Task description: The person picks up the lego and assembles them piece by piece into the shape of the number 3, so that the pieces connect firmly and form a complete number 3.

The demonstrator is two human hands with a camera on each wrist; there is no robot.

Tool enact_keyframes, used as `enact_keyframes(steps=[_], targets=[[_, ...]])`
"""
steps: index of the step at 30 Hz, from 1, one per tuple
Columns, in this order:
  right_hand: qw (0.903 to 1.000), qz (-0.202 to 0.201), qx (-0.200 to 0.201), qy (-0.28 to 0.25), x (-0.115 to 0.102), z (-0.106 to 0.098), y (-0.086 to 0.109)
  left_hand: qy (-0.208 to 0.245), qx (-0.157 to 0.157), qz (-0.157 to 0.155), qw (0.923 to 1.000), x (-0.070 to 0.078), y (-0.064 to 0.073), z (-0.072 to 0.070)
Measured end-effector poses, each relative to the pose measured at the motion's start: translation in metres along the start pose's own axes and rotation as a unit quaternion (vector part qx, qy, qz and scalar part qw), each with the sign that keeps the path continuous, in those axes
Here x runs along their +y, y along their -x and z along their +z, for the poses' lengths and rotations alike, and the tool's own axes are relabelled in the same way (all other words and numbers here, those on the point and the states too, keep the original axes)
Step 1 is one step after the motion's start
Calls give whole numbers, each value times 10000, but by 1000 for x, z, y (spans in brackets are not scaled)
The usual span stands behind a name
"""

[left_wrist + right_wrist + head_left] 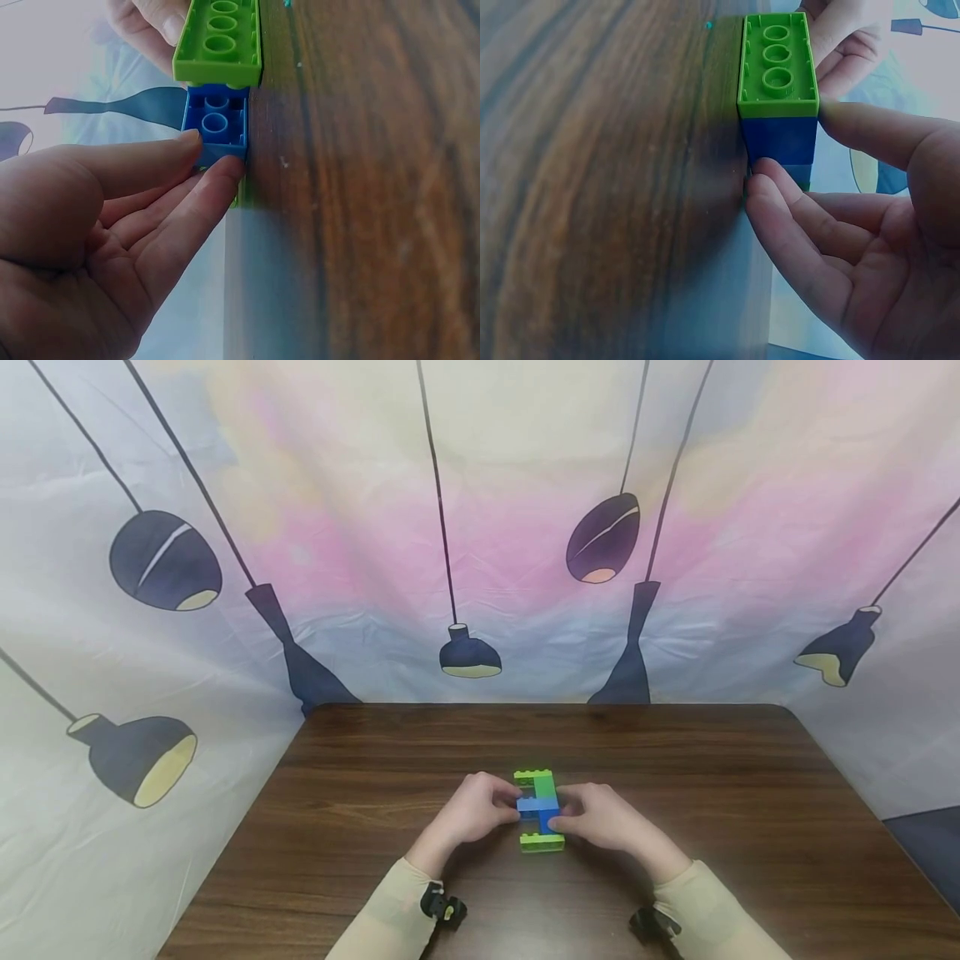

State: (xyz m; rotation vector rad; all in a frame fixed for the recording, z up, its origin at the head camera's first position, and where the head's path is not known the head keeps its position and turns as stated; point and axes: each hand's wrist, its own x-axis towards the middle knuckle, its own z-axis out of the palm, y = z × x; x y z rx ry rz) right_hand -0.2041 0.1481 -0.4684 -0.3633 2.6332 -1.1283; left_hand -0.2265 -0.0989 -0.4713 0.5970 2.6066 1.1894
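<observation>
A joined build of toy building bricks stands on its side on the table. A lime brick (542,843) forms its near end and another lime brick (532,774) its far end. Between them are a green brick (545,787), a light blue brick (536,805) and a dark blue brick (547,822). My left hand (472,810) pinches the jutting end of the light blue brick between thumb and fingers. From the other side, my right hand (603,817) grips the build around the dark blue brick (780,141). Hollow undersides with round tubes show on the near lime brick (219,45).
The bricks lie around the middle of a dark wood-grain table (360,860). Behind the table's far edge hangs a pastel cloth backdrop (360,552) printed with lamps. Both sleeved forearms come in from the near edge, each with a black wrist camera (442,906).
</observation>
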Motion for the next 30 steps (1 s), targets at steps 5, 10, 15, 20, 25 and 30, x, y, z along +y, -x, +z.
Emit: enact_keyframes(steps=[5, 10, 15, 20, 25, 30], targets=[[10000, -74, -49, -27, 0, -1, 0, -33, 69, -5, 10000, -1, 0, 0], [9998, -122, -124, -76, 2, 0, 0, -23, 80, -12, 10000, -2, 0, 1], [9998, -123, -149, -63, 3, -1, -1, -20, 90, 13, 10000, -3, 0, 0], [9999, -76, -111, -49, 3, -2, -1, -3, 108, -33, 9999, -4, 1, 0], [9999, -71, -117, -70, 4, 0, 1, -15, 133, -92, 9999, -5, 3, 2], [9998, -138, -149, -79, 5, 0, 0, -9, 148, -11, 9999, -6, 2, 2]])
